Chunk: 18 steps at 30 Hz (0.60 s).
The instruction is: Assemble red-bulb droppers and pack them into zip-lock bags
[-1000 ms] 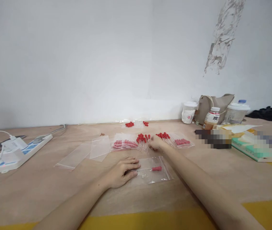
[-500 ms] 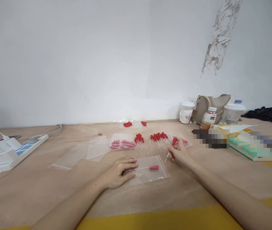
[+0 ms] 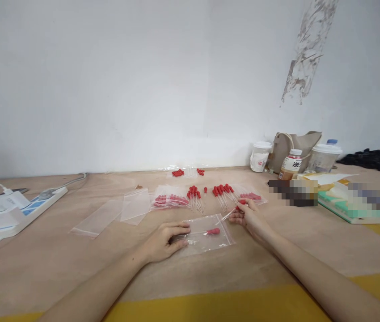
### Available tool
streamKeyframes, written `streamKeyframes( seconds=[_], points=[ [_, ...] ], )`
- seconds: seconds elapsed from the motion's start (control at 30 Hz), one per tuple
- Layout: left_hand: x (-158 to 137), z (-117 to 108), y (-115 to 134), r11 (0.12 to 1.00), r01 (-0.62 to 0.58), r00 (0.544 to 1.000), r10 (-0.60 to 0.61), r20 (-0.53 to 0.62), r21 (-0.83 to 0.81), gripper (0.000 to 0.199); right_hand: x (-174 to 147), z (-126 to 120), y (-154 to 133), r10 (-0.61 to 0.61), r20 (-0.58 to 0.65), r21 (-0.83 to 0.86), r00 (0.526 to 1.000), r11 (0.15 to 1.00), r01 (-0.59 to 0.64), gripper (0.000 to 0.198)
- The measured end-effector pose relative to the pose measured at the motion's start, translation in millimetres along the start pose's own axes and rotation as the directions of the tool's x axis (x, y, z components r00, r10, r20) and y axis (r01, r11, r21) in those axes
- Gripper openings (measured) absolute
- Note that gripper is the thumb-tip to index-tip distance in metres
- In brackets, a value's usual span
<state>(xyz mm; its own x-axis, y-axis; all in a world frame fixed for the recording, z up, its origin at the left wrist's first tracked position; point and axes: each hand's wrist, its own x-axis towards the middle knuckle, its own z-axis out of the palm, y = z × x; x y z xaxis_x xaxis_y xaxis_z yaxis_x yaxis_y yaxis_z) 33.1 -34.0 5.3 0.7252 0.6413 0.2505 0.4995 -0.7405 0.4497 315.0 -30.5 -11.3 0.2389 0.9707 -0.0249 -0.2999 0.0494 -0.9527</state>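
My right hand [image 3: 248, 217] pinches a glass dropper [image 3: 241, 205] by its red rubber bulb. The dropper slants down to the left, and its thin tip meets the right, zip end of a clear zip-lock bag [image 3: 203, 245]. Inside that bag lies one dropper with a red bulb [image 3: 213, 231]. Over the bag's left end rests my left hand [image 3: 168, 241], thumb and fingers apart, holding it against the table. Beyond the hands are a left bunch of droppers [image 3: 194, 193], a right bunch [image 3: 221, 191] and a single dropper [image 3: 205, 190] between them.
Flat clear bags [image 3: 134, 205] lie on the left, beside a filled bag [image 3: 170, 201]. Another bag of red bulbs [image 3: 251, 196] is behind my right hand. A power strip [image 3: 22, 219] stands far left; a cup [image 3: 260, 157], bottle [image 3: 290, 164] and green box [image 3: 347, 205] stand right.
My right hand has turned the dropper to a flatter slant and brought its tip left to the bag's end. One loose dropper has shifted left, away from the right bunch. My left hand stays put.
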Motion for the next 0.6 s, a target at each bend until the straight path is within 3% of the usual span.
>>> streamKeyframes(
  seconds=[0.07,0.13,0.23,0.33,0.47,0.6],
  points=[
    [0.4,-0.3,0.2,1.0,0.004,1.0,-0.004,0.01,-0.003,0.034,-2.0,-2.0,-2.1,0.058,0.071,-0.079,0.996,0.996,-0.052,0.016],
    [1.0,-0.7,0.5,1.0,0.006,1.0,-0.006,0.015,0.005,0.034,-3.8,-4.7,-3.3,0.08,0.19,-0.278,0.978,0.96,-0.025,0.016],
    [1.1,-1.1,1.2,1.0,-0.003,1.0,0.003,0.01,0.024,0.036,-4.7,-8.6,-2.9,-0.005,0.381,-0.531,0.924,0.818,0.223,0.018],
    [0.5,-1.3,1.7,0.999,-0.01,1.0,0.01,0.005,0.04,0.038,-4.3,-9.3,0.2,-0.121,0.445,-0.552,0.888,0.744,0.378,0.021],
    [1.0,-1.4,1.8,0.999,-0.012,1.0,0.012,-0.006,0.043,0.04,-5.2,-5.0,5.5,-0.123,0.479,-0.48,0.869,0.793,0.376,0.019],
    [1.9,-1.1,2.1,0.999,-0.021,1.0,0.021,-0.012,0.028,0.039,-8.9,0.2,7.1,-0.083,0.535,-0.492,0.841,0.778,0.39,0.014]
  ],
)
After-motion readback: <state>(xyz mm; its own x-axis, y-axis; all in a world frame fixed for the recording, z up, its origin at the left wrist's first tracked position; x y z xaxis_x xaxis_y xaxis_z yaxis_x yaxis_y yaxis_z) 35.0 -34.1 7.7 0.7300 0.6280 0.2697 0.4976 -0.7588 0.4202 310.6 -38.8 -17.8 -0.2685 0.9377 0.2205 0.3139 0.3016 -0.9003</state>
